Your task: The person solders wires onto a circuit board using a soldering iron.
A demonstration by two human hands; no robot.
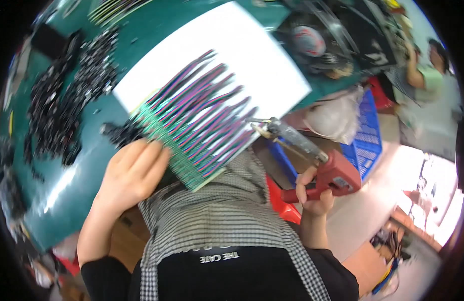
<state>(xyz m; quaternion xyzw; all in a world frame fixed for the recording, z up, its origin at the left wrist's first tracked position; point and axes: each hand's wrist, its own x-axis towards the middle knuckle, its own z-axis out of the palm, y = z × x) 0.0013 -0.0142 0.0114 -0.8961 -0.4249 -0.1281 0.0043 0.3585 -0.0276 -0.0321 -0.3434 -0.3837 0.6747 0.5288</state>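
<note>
My left hand [134, 173] is at the near-left edge of a green circuit board [191, 178], fingers bent and pressed together on it; the thumb is hidden. Rows of thin multicoloured wires [207, 108], purple, red, green and dark, run from the board toward the far right over a white sheet [191, 40]. My right hand [314, 193] is wrapped round the handle of a red pistol-grip tool [340, 173], which looks like a soldering gun. Its long grey barrel [297, 138] points left, and its thin metal tip is near the wire ends.
Black connector-like parts [53, 103] are heaped on the green table [66, 193] at left, with a smaller dark clump [122, 133] by my left fingers. At right stand a blue crate [370, 135] and a clear plastic bag [332, 118]. Another person [427, 75] is far right.
</note>
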